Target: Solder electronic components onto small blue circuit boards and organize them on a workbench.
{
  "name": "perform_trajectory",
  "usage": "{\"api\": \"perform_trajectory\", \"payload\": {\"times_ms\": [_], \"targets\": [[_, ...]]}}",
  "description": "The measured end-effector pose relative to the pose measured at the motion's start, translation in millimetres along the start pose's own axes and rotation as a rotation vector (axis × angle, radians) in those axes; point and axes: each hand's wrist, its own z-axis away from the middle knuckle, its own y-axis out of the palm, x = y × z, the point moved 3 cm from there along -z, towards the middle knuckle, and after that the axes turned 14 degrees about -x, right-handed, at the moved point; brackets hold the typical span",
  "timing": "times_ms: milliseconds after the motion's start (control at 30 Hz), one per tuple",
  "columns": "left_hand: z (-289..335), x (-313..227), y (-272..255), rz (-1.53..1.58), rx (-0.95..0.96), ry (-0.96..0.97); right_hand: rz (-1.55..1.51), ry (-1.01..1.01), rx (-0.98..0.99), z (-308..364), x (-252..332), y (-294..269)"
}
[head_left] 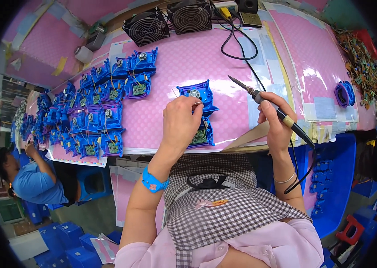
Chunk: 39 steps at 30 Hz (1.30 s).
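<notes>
My right hand [277,118] grips a soldering iron [282,117] like a pen. The iron's metal tip points up and left, above the pink work surface and apart from any part. My left hand [180,121] is closed in a pinch over a blue plastic housing [205,89] with a round speaker in it. Thin wire ends [174,92] show beside its fingers; the grip itself is partly hidden. Nearer me, a second blue housing half [204,134] holds a green circuit board, partly covered by my left hand.
Rows of blue housings [108,114] with speakers and boards lie to the left. Two black fans [147,29] stand at the back, beside a black cable [242,56]. At right are a round blue part [344,94], a wire pile [356,62] and a blue bin [338,187]. Co-workers sit at both sides.
</notes>
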Motion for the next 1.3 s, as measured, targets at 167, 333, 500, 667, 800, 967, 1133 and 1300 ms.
{"api": "perform_trajectory", "payload": {"times_ms": [167,333,500,667,800,967,1133,1300], "targets": [[-1,0,0,0.001,0.019,-0.005,-0.035,-0.023,-0.027,0,1,-5],[-1,-2,-14,0.031,-0.094,0.066,-0.047,-0.08,0.004,2,4,0],[28,20,-71,0.108,-0.299,-0.148,0.016,-0.112,0.278,21,-4,10],[77,57,-75,0.187,-0.404,-0.363,0.252,-0.537,0.599,33,-1,47],[105,70,-85,0.204,-0.478,-0.14,0.341,-0.544,0.778,55,-13,75],[158,113,-118,0.273,-0.66,-0.347,0.293,-0.54,0.942,99,-14,127],[168,116,-111,0.087,-0.596,-0.197,0.272,-0.499,0.932,116,-24,189],[151,131,-101,-0.195,-0.724,-0.215,0.088,-0.725,0.701,115,-34,195]]}}
